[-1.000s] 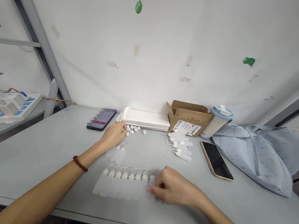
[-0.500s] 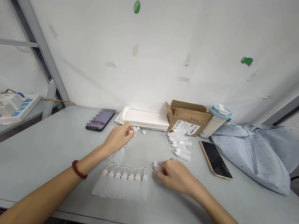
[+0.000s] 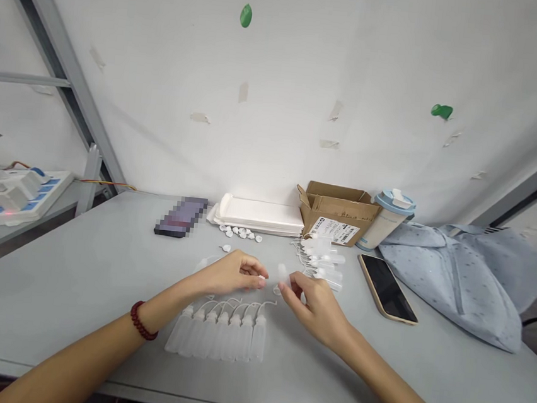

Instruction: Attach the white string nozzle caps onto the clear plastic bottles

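My right hand (image 3: 318,304) pinches a small translucent plastic bottle (image 3: 282,272) between thumb and fingers, and a thin strap loops below it. Facing it, my left hand (image 3: 233,274) is closed at the fingertips on a small white cap (image 3: 262,278), mostly covered by the fingers. Cap and bottle are a short gap apart. In front of my hands lies a row of several translucent bottles (image 3: 221,336) with curled straps. More bottles are partly hidden behind my left wrist. Several white caps (image 3: 243,233) are scattered further back, and one loose cap (image 3: 226,248) sits nearer.
A pile of bottles (image 3: 332,258) lies at the right, before an opened cardboard box (image 3: 338,211). Also on the table are a stack of white flat packs (image 3: 262,213), a tumbler (image 3: 385,222), two phones (image 3: 388,289) and a pale blue patterned cloth bag (image 3: 455,283).
My left hand has come back from the cap pile toward the middle with a cap in its fingertips. My right hand has raised the bottle slightly and turned it more upright.
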The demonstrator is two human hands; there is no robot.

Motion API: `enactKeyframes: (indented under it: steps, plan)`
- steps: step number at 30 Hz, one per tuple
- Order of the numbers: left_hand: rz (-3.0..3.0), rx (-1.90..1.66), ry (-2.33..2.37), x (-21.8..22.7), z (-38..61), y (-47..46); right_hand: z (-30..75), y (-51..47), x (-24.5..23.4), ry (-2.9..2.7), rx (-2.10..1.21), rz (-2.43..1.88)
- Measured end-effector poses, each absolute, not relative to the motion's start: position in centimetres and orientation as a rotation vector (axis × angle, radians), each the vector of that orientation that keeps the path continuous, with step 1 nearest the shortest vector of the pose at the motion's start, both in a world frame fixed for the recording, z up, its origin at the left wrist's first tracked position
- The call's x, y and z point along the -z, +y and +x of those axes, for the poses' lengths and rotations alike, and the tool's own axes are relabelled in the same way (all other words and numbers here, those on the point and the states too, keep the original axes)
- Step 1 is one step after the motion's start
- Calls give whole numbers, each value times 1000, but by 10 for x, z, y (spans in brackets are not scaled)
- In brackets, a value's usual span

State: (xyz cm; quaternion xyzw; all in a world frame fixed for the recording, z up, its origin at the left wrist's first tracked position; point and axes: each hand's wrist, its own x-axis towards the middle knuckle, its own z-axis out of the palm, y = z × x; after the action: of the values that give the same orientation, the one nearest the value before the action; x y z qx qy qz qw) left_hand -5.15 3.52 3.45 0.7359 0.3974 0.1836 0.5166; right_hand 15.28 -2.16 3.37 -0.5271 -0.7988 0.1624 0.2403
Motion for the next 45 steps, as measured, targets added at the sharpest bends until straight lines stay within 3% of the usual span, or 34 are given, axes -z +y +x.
enactKeyframes:
  steps: [16,25,45]
  plan:
    - [1629,-502,1010,-26,-41,31,160,-12,-29,-2082,-375,-1491]
    - [2310,-532,1069,-20,-23,18,160,-9,-24,-2048,-365,-1512]
    - [2422,-409,1010,-13,-29,21,157,-10,-21,-2101,-383,-1480]
